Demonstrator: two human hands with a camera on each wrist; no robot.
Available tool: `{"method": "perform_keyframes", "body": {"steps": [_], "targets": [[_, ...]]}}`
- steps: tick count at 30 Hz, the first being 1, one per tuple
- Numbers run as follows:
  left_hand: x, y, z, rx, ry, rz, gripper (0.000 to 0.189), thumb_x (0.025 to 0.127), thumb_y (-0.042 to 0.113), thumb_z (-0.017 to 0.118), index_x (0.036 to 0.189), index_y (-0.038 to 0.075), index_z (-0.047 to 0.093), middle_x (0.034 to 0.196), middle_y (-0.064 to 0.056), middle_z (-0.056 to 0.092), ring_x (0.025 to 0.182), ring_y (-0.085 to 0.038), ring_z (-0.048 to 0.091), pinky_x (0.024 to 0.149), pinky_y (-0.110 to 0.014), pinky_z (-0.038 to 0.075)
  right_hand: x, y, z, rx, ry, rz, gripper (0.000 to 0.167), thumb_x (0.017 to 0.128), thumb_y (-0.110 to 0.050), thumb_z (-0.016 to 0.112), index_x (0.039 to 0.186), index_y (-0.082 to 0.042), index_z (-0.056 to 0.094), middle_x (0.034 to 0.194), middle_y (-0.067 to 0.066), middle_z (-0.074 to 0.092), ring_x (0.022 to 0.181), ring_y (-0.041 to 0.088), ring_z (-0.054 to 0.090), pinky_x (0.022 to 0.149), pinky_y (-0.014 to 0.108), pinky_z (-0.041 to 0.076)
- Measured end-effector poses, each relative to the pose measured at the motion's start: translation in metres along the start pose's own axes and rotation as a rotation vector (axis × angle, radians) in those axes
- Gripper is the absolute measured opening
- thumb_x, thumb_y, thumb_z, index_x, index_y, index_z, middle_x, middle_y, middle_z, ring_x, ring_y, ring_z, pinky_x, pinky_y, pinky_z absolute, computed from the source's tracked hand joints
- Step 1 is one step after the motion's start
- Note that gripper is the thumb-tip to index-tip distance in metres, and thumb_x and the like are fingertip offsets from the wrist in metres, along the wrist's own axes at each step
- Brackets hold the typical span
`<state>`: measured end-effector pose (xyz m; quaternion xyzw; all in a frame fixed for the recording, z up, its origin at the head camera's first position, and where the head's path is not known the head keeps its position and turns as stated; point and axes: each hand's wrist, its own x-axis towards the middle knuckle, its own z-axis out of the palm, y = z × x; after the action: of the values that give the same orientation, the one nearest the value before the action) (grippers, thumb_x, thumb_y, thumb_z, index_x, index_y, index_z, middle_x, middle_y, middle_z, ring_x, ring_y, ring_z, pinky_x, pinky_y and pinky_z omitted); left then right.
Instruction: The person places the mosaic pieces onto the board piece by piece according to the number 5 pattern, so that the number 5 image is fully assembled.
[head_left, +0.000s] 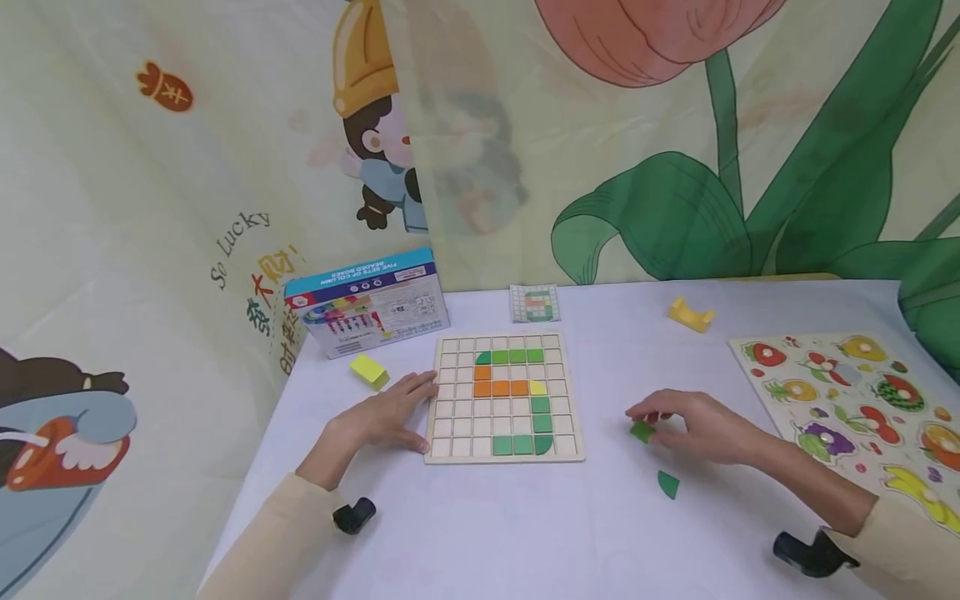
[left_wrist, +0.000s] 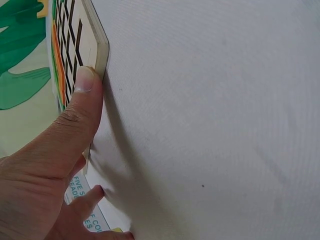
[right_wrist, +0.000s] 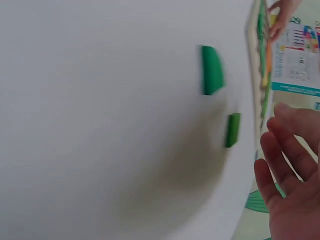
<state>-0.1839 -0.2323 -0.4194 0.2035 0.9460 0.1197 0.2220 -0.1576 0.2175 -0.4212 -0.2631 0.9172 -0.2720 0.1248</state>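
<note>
A wooden grid board (head_left: 457, 423) lies on the table, with green, orange and yellow tiles set in an S-like path. My left hand (head_left: 378, 414) rests at its left side; in the left wrist view the thumb (left_wrist: 86, 82) touches the board's edge and the other fingers are spread. To the right of the board, my right hand (head_left: 701, 425) hovers above a small green tile (head_left: 642, 431), fingers loosely bent. The right wrist view shows a gap between that hand (right_wrist: 295, 165) and the green tile (right_wrist: 233, 130). Nearer the front lies a dark green quarter-round tile (head_left: 668, 484).
Left of the board lies a yellow block (head_left: 369, 372), with a printed box (head_left: 375, 312) behind it. A small pattern card (head_left: 535, 303) sits beyond the board. A yellow bracket-shaped piece (head_left: 690, 315) and a fruit puzzle board (head_left: 847, 408) are on the right.
</note>
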Motion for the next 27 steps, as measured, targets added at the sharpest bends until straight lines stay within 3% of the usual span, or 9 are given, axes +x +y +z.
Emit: {"method": "perform_keyframes", "body": {"steps": [4,10,19,27], "targets": [[0.000,-0.001,0.000,0.003,0.005,0.001,0.092,0.076,0.039,0.080,0.151,0.013,0.034,0.164,-0.006,0.015,0.151,-0.034,0.012,0.119,-0.052,0.026,-0.025,0.012,0.010,0.039,-0.063,-0.026,0.038,0.084,-0.031,0.075,0.119,-0.020,0.067,0.113,-0.008,0.069,0.102,0.002,0.061,0.087,0.020,0.055],[0.000,-0.002,0.000,-0.006,0.012,-0.004,0.092,0.075,0.038,0.080,0.151,0.012,0.034,0.164,-0.006,0.015,0.151,-0.034,0.012,0.119,-0.053,0.027,-0.044,0.016,0.031,-0.016,0.042,-0.051,0.047,0.078,-0.045,0.076,0.117,-0.020,0.069,0.108,-0.013,0.066,0.093,-0.004,0.057,0.084,0.016,0.054],[0.001,-0.001,0.002,-0.011,0.013,-0.001,0.091,0.075,0.038,0.080,0.150,0.013,0.035,0.164,-0.007,0.015,0.151,-0.035,0.012,0.119,-0.054,0.027,-0.050,0.013,0.042,-0.031,0.129,-0.058,0.040,0.076,-0.019,0.080,0.115,-0.017,0.070,0.103,-0.013,0.064,0.086,-0.004,0.053,0.078,0.014,0.053],[0.001,-0.001,0.002,-0.007,0.010,-0.006,0.091,0.076,0.038,0.080,0.151,0.013,0.034,0.164,-0.006,0.015,0.151,-0.034,0.012,0.119,-0.053,0.027,-0.039,0.006,0.041,-0.042,0.159,-0.086,0.042,0.076,-0.016,0.081,0.116,-0.018,0.069,0.105,-0.013,0.065,0.086,-0.005,0.054,0.077,0.015,0.055]]}}
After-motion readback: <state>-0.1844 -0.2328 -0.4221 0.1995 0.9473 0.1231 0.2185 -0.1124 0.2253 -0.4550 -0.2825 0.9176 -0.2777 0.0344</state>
